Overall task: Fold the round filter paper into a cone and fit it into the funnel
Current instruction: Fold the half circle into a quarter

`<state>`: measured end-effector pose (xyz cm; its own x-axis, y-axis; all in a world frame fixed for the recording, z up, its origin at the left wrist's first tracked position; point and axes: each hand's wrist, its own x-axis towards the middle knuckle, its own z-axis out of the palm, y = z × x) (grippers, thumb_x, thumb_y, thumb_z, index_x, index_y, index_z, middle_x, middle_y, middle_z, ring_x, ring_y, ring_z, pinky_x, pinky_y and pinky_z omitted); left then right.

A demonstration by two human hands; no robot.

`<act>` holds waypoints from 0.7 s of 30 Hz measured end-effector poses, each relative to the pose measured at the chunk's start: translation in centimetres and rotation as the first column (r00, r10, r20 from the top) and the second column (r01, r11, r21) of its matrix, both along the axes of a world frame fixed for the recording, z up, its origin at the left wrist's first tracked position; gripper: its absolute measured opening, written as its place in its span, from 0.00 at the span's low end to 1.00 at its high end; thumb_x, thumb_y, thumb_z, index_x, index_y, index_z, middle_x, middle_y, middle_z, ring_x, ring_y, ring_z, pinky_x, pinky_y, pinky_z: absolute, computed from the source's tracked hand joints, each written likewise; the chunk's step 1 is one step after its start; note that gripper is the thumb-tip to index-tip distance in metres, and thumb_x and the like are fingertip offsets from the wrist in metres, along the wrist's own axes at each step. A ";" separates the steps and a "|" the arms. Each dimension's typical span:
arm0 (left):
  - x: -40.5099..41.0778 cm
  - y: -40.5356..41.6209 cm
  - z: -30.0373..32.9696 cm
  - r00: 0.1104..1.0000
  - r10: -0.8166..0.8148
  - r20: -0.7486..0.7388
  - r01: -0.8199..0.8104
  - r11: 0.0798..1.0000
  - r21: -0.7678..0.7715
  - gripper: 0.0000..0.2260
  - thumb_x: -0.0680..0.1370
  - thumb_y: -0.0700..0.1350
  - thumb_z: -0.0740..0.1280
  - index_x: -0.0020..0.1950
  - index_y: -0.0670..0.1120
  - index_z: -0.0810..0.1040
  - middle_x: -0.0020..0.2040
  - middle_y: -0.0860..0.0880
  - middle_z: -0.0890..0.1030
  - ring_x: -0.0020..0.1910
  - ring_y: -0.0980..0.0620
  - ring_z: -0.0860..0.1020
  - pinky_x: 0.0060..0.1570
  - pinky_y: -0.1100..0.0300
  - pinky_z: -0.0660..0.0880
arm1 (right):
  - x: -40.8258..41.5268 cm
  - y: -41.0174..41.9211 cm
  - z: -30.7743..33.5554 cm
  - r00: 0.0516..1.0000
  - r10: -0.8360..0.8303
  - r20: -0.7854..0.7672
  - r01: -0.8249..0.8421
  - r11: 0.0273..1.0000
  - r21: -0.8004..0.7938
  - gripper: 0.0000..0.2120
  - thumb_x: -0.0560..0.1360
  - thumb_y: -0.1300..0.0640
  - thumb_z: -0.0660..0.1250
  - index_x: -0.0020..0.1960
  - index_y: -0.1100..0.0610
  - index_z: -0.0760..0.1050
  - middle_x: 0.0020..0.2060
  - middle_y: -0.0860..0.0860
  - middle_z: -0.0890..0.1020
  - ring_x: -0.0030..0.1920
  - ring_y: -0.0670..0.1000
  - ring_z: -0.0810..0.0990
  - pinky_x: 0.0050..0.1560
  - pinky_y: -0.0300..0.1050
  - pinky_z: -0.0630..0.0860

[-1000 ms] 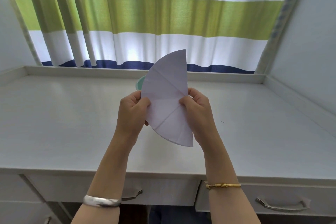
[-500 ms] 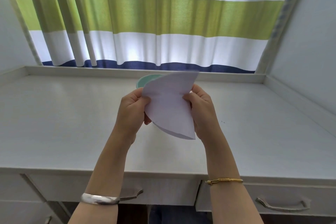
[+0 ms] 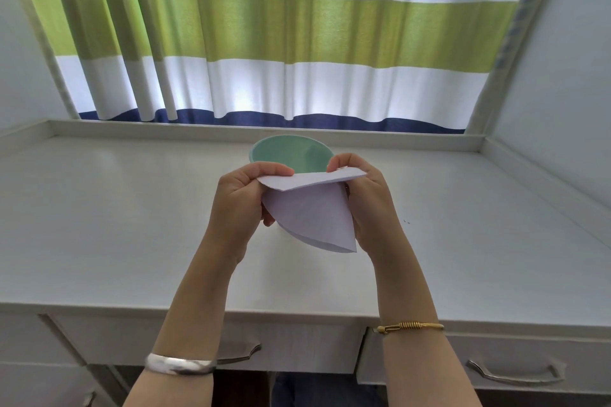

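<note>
Reaching forward from the bottom edge are two bare forearms, one bracelet on each: a broad silver bangle (image 3: 180,364) on the left wrist and a thin gold bangle (image 3: 410,327) on the right. Below them the white desk (image 3: 99,225) shows two drawer handles, one (image 3: 238,351) partly hidden behind the left arm and one (image 3: 515,373) out to the right.

Above the desk top, the two hands hold one sheet of white filter paper (image 3: 314,211) between them, clear of the surface. The left hand (image 3: 241,205) pinches the paper's left corner between thumb and curled fingers; the right hand (image 3: 363,205) pinches the right corner the same way, its fingertips (image 3: 340,160) pressed onto the top flap. Both grips are tight on the paper. The sheet is bent over along its upper edge, so a narrow flap lies nearly flat on top while the larger part hangs below with a rounded lower edge and a pointed lower right corner.

Just behind the hands stands one pale green funnel (image 3: 291,154) on the desk, its wide mouth facing up and its lower part hidden by the hands and paper. The paper is in front of it, not inside it.

Beyond the desk's raised back edge hangs one curtain (image 3: 297,43) with white, green and dark blue bands.
</note>
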<state>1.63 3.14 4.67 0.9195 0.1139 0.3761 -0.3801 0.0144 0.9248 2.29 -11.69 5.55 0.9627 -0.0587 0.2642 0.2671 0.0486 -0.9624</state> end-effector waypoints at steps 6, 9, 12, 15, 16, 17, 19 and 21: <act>0.1 0.2 0.0 1.000 0.004 -0.009 -0.004 1.000 0.020 0.27 0.71 0.27 0.51 0.28 0.51 0.82 0.35 0.47 0.77 0.28 0.55 0.69 0.20 0.68 0.65 | 0.0 0.2 0.0 0.999 0.005 -0.033 -0.005 1.000 0.007 0.18 0.71 0.68 0.52 0.29 0.54 0.72 0.29 0.50 0.71 0.33 0.48 0.67 0.29 0.39 0.63; 0.1 0.2 0.1 1.000 0.003 -0.006 -0.003 1.000 0.025 0.26 0.70 0.27 0.51 0.27 0.50 0.81 0.34 0.47 0.76 0.27 0.55 0.69 0.20 0.68 0.64 | 0.1 0.3 0.0 0.999 -0.003 -0.038 0.005 0.999 0.048 0.19 0.69 0.69 0.51 0.26 0.54 0.72 0.27 0.50 0.69 0.31 0.48 0.65 0.27 0.39 0.59; 0.0 0.3 0.2 1.000 -0.011 0.009 0.011 1.000 0.029 0.22 0.67 0.30 0.53 0.26 0.49 0.80 0.29 0.50 0.76 0.25 0.56 0.69 0.20 0.68 0.64 | 0.1 0.4 0.3 0.999 0.009 -0.043 -0.006 0.998 0.066 0.16 0.65 0.64 0.53 0.24 0.53 0.73 0.27 0.50 0.69 0.30 0.48 0.66 0.27 0.39 0.60; 0.1 0.5 0.5 0.999 -0.016 0.032 0.014 0.998 0.062 0.17 0.60 0.34 0.53 0.26 0.47 0.80 0.23 0.54 0.75 0.24 0.56 0.67 0.21 0.66 0.63 | 0.1 0.3 0.8 1.000 0.020 -0.023 -0.020 1.000 -0.009 0.14 0.67 0.63 0.57 0.26 0.52 0.73 0.26 0.47 0.72 0.29 0.46 0.68 0.25 0.34 0.64; 0.2 0.6 0.5 0.999 -0.010 0.042 0.007 0.997 0.079 0.17 0.60 0.34 0.53 0.25 0.47 0.79 0.23 0.54 0.74 0.24 0.56 0.67 0.21 0.66 0.63 | 0.1 0.2 0.8 1.000 0.024 -0.006 -0.024 0.999 -0.046 0.15 0.68 0.66 0.57 0.28 0.53 0.74 0.25 0.46 0.73 0.30 0.47 0.69 0.26 0.34 0.65; 0.3 0.6 0.5 0.999 -0.003 0.049 -0.001 0.996 0.094 0.17 0.60 0.34 0.53 0.25 0.48 0.79 0.22 0.54 0.74 0.24 0.56 0.67 0.21 0.66 0.63 | 0.1 0.1 0.9 0.999 0.032 0.008 -0.031 0.997 -0.076 0.15 0.69 0.68 0.57 0.30 0.53 0.74 0.26 0.46 0.74 0.30 0.47 0.69 0.26 0.35 0.66; 0.4 0.6 0.5 0.998 0.006 0.062 -0.014 0.993 0.116 0.17 0.61 0.34 0.53 0.24 0.48 0.79 0.22 0.55 0.74 0.24 0.57 0.67 0.22 0.67 0.63 | 0.0 -0.1 0.9 0.998 0.062 0.029 -0.058 0.993 -0.105 0.14 0.70 0.69 0.57 0.37 0.52 0.75 0.26 0.44 0.77 0.29 0.46 0.72 0.26 0.34 0.67; 0.4 0.5 0.6 0.996 0.016 0.088 -0.027 0.992 0.121 0.18 0.62 0.33 0.53 0.25 0.49 0.79 0.25 0.57 0.76 0.26 0.59 0.69 0.24 0.68 0.65 | -0.2 -0.3 1.0 0.995 0.090 0.049 -0.084 0.990 -0.115 0.14 0.72 0.69 0.57 0.43 0.51 0.74 0.26 0.43 0.80 0.27 0.43 0.74 0.26 0.33 0.70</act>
